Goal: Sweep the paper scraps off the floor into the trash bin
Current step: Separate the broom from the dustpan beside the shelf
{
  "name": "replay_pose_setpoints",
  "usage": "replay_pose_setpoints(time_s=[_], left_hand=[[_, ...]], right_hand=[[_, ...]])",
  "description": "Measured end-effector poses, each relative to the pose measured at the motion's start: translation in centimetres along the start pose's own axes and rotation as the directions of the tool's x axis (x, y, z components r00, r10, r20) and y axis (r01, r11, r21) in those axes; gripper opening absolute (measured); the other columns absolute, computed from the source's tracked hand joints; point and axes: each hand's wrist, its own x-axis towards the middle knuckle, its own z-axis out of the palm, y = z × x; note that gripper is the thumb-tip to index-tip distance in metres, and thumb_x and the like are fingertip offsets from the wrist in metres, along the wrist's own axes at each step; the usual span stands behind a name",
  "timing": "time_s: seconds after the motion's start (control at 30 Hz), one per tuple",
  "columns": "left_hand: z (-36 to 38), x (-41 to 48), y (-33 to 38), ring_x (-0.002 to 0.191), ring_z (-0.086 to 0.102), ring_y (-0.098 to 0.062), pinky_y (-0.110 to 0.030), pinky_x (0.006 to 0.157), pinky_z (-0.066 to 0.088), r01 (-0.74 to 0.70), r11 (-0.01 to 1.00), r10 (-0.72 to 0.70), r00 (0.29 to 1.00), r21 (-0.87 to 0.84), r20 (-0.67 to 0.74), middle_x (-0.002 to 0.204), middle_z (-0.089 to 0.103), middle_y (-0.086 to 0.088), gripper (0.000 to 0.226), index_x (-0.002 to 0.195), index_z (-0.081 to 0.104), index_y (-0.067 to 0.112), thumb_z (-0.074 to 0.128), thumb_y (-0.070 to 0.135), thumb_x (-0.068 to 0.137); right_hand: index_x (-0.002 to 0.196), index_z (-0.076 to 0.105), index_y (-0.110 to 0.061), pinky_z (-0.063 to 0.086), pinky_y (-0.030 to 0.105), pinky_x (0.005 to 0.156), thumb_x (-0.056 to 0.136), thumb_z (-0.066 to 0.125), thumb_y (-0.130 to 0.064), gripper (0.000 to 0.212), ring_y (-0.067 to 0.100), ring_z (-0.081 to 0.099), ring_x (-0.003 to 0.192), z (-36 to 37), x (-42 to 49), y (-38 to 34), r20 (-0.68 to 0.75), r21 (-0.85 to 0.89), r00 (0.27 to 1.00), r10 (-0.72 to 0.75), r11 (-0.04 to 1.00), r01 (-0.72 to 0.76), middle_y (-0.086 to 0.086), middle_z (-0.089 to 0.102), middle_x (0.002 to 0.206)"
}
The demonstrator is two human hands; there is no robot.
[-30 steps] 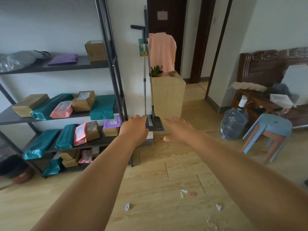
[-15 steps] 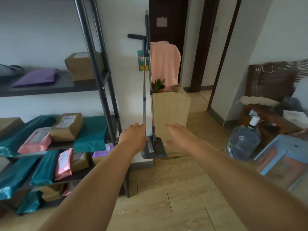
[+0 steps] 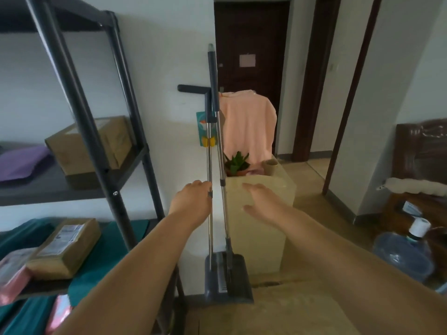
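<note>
A grey broom [image 3: 221, 170] and a long-handled dustpan [image 3: 210, 180] stand upright together against the white wall, their grey base [image 3: 227, 279] on the floor. My left hand [image 3: 191, 201] reaches the dustpan's metal pole at mid height, fingertips at the pole; whether they curl round it is hidden. My right hand [image 3: 263, 201] hovers open just right of the broom pole, fingers spread, touching nothing. No paper scraps or trash bin are in view.
A dark metal shelf rack [image 3: 116, 151] with parcels stands at the left. A tan box [image 3: 261, 213] with a potted plant [image 3: 235, 163] sits behind the broom. A water jug [image 3: 404, 255] and dark wooden furniture [image 3: 420, 170] are at the right.
I have moved closer to the broom and dustpan, and the view has tilted up, so the scraps on the floor left the frame. Both hands rose along the poles.
</note>
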Motion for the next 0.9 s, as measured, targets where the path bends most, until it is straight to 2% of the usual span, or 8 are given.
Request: replay_pose_setpoints(time_s=[0.17, 0.33, 0.37, 0.47, 0.5, 0.63, 0.7, 0.9], left_hand=[[0.3, 7.1, -0.8, 0.122, 0.052, -0.019, -0.033, 0.097, 0.046, 0.080, 0.991, -0.089, 0.992, -0.105, -0.085, 0.140, 0.050, 0.000, 0.042, 0.141, 0.044, 0.025, 0.047, 0.023, 0.099], [0.4, 13.7, -2.2, 0.118, 0.055, -0.020, -0.034, 0.096, 0.048, 0.126, 0.983, -0.143, 0.982, -0.137, -0.121, 0.136, 0.053, 0.000, 0.038, 0.138, 0.047, 0.025, 0.047, 0.025, 0.100], [0.0, 14.7, -2.2, 0.114, 0.057, -0.019, -0.032, 0.093, 0.048, 0.114, 0.981, -0.138, 0.979, -0.159, -0.151, 0.131, 0.056, -0.001, 0.036, 0.135, 0.050, 0.023, 0.047, 0.026, 0.100], [-0.2, 18.2, -2.5, 0.096, 0.060, -0.017, -0.029, 0.082, 0.052, 0.082, 0.972, -0.128, 0.970, -0.220, -0.204, 0.113, 0.062, -0.004, 0.024, 0.120, 0.058, 0.017, 0.048, 0.025, 0.099], [-0.3, 19.5, -2.8, 0.093, 0.060, -0.018, -0.030, 0.081, 0.054, 0.087, 0.967, -0.137, 0.970, -0.239, -0.202, 0.110, 0.062, -0.004, 0.023, 0.117, 0.059, 0.016, 0.047, 0.024, 0.099], [0.0, 23.4, -3.7, 0.086, 0.060, -0.018, -0.035, 0.077, 0.056, 0.125, 0.956, -0.185, 0.959, -0.265, -0.214, 0.103, 0.062, -0.003, 0.019, 0.112, 0.058, 0.016, 0.047, 0.023, 0.099], [0.4, 24.7, -4.2, 0.083, 0.059, -0.016, -0.031, 0.073, 0.054, 0.152, 0.948, -0.215, 0.954, -0.280, -0.211, 0.099, 0.061, -0.001, 0.016, 0.107, 0.058, 0.018, 0.050, 0.026, 0.098], [2.8, 27.7, -5.1, 0.091, 0.061, -0.017, -0.026, 0.079, 0.049, 0.094, 0.939, -0.169, 0.964, -0.331, -0.204, 0.104, 0.064, -0.002, 0.015, 0.101, 0.058, 0.018, 0.054, 0.032, 0.097]], right_hand=[[0.151, 0.029, -0.019, 0.041, 0.034, 0.105, 0.093, 0.059, -0.021, 0.065, 0.022, 0.047, 0.129, -2.2, 8.2, 0.8, -0.066, 0.078, 0.997, -0.037, 0.996, 0.042, 0.008, 0.039, 0.149], [0.148, 0.033, -0.017, 0.043, 0.036, 0.100, 0.092, 0.055, -0.023, 0.060, 0.026, 0.051, 0.122, -2.3, 15.8, 0.4, -0.042, 0.059, 0.999, -0.035, 0.998, 0.037, 0.008, 0.049, 0.139], [0.146, 0.035, -0.017, 0.044, 0.035, 0.097, 0.093, 0.054, -0.022, 0.057, 0.025, 0.053, 0.118, -2.4, 16.7, 0.3, -0.052, 0.058, 0.998, -0.031, 0.998, 0.034, 0.007, 0.051, 0.135], [0.136, 0.042, -0.017, 0.052, 0.029, 0.080, 0.095, 0.053, -0.018, 0.042, 0.012, 0.058, 0.085, -2.4, 19.8, 0.3, -0.076, 0.043, 0.997, 0.010, 0.999, -0.007, -0.001, 0.058, 0.107], [0.133, 0.042, -0.017, 0.053, 0.029, 0.077, 0.095, 0.053, -0.018, 0.040, 0.011, 0.058, 0.080, -2.5, 21.0, 0.1, -0.093, 0.046, 0.996, 0.018, 0.999, -0.014, -0.002, 0.058, 0.103], [0.125, 0.048, -0.014, 0.053, 0.034, 0.084, 0.095, 0.053, -0.019, 0.031, 0.018, 0.061, 0.088, -2.6, 24.4, -0.7, -0.157, 0.044, 0.987, -0.019, 0.999, 0.027, 0.004, 0.064, 0.109], [0.119, 0.050, -0.013, 0.053, 0.031, 0.081, 0.095, 0.054, -0.020, 0.025, 0.018, 0.061, 0.086, -2.3, 25.8, -1.0, -0.170, 0.045, 0.984, -0.051, 0.997, 0.060, 0.005, 0.065, 0.106], [0.111, 0.046, -0.017, 0.053, 0.035, 0.078, 0.093, 0.055, -0.023, 0.021, 0.016, 0.061, 0.083, -1.4, 29.7, -1.2, -0.216, 0.074, 0.976, 0.038, 0.997, -0.022, -0.002, 0.059, 0.091]])
